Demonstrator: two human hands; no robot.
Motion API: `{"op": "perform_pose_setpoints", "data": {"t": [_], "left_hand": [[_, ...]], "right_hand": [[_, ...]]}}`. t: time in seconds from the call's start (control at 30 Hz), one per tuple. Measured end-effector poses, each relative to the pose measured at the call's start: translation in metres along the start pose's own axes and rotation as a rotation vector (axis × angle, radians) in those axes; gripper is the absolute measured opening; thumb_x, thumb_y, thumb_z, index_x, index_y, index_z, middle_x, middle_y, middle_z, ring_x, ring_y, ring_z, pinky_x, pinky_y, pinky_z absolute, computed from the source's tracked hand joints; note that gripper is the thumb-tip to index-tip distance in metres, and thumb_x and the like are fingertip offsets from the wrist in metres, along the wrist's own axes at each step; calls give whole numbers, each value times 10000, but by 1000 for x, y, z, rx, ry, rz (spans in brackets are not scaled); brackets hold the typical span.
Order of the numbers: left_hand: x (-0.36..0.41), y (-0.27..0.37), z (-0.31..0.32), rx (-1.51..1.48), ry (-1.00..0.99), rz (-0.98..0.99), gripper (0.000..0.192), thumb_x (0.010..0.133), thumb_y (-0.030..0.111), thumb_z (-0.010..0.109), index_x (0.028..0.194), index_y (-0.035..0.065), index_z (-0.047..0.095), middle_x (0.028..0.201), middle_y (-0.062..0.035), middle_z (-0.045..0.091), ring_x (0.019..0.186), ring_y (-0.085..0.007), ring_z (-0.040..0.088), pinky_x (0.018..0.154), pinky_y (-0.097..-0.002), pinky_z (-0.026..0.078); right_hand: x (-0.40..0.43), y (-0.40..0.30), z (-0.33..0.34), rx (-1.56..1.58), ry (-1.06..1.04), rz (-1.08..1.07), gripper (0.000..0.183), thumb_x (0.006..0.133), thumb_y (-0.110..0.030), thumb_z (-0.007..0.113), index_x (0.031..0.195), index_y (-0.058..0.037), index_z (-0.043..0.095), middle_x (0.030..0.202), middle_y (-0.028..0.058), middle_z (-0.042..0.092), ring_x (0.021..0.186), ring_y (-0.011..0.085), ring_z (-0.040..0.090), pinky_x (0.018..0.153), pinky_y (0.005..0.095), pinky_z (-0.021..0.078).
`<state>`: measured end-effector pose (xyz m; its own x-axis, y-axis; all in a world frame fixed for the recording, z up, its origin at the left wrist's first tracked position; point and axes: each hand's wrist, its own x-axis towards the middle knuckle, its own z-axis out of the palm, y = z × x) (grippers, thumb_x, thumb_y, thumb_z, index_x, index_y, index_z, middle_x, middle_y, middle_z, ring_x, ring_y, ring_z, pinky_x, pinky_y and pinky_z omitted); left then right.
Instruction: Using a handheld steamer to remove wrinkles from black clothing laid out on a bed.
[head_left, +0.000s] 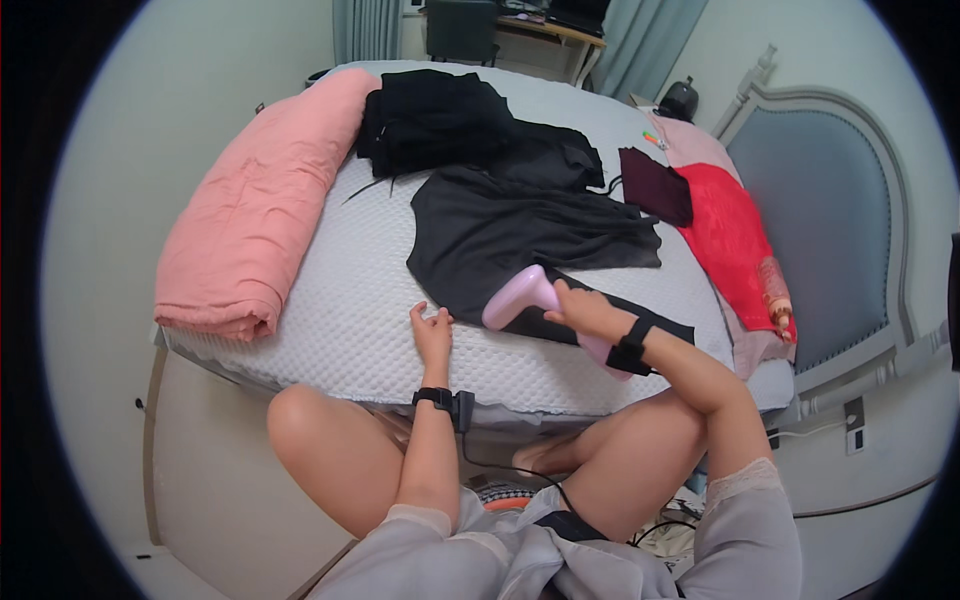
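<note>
A dark grey garment (480, 225) lies spread on the white quilted bed cover (360, 300), with one long, narrow part reaching right. My right hand (589, 309) grips a pink handheld garment steamer (517, 296) by its handle. The steamer's head is over the garment's near edge; whether it touches the cloth cannot be made out. At that same edge, my left hand (433, 330) rests with its palm up, fingers bent and apart, holding nothing visible. Both wrists wear black straps, and a cable runs from the left one.
A rolled pink quilt (255, 202) lies along the bed's left side. Folded black clothes (442, 120) sit beyond the garment. To the right are a maroon folded cloth (656, 187), a red cloth (727, 232), a doll-like figure (776, 296) and the padded headboard (814, 217).
</note>
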<state>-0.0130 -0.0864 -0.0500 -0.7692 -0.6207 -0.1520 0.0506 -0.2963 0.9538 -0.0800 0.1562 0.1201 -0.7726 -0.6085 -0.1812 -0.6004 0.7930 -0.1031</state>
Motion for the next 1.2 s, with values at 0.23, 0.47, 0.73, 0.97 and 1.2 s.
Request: {"op": "perform_pose_setpoints", "data": {"t": [0.23, 0.47, 0.73, 0.97, 1.2], "left_hand": [[-9, 12, -2, -107, 119, -10, 193, 934, 217, 476, 1052, 65, 461, 610, -25, 495, 408, -67, 388, 336, -208, 271], [-16, 32, -22, -308, 574, 130, 178, 913, 194, 443, 886, 42, 531, 584, 24, 385, 463, -57, 309, 404, -213, 237], [-56, 24, -25, 98, 611, 187, 222, 929, 179, 420, 867, 2, 540, 695, -37, 503, 579, -118, 437, 546, -257, 386], [-60, 17, -23, 252, 469, 290, 214, 937, 182, 429, 903, 11, 552, 781, -78, 580, 632, -158, 498, 605, -289, 425], [-62, 18, -20, 294, 459, 304, 215, 933, 185, 433, 905, 11, 555, 770, -83, 586, 629, -164, 508, 603, -303, 428]], "right_hand": [[13, -32, 7, 10, -11, 14, 442, 828, -366, 592, 1002, -2, 411, 805, 234, 635, 740, 404, 634, 649, 488, 492], [15, -43, 14, -39, -11, -10, 407, 779, -284, 605, 980, 7, 405, 776, 240, 625, 700, 404, 635, 634, 483, 508], [8, -46, 28, -57, 41, -58, 358, 771, -227, 597, 959, 15, 411, 728, 228, 620, 670, 389, 639, 616, 464, 520], [7, -48, 32, -70, 62, -44, 351, 775, -219, 597, 955, 20, 412, 719, 216, 623, 640, 375, 638, 591, 451, 521], [5, -49, 32, -77, 76, -31, 359, 764, -220, 615, 951, 17, 419, 708, 210, 626, 634, 366, 641, 590, 443, 523]]}}
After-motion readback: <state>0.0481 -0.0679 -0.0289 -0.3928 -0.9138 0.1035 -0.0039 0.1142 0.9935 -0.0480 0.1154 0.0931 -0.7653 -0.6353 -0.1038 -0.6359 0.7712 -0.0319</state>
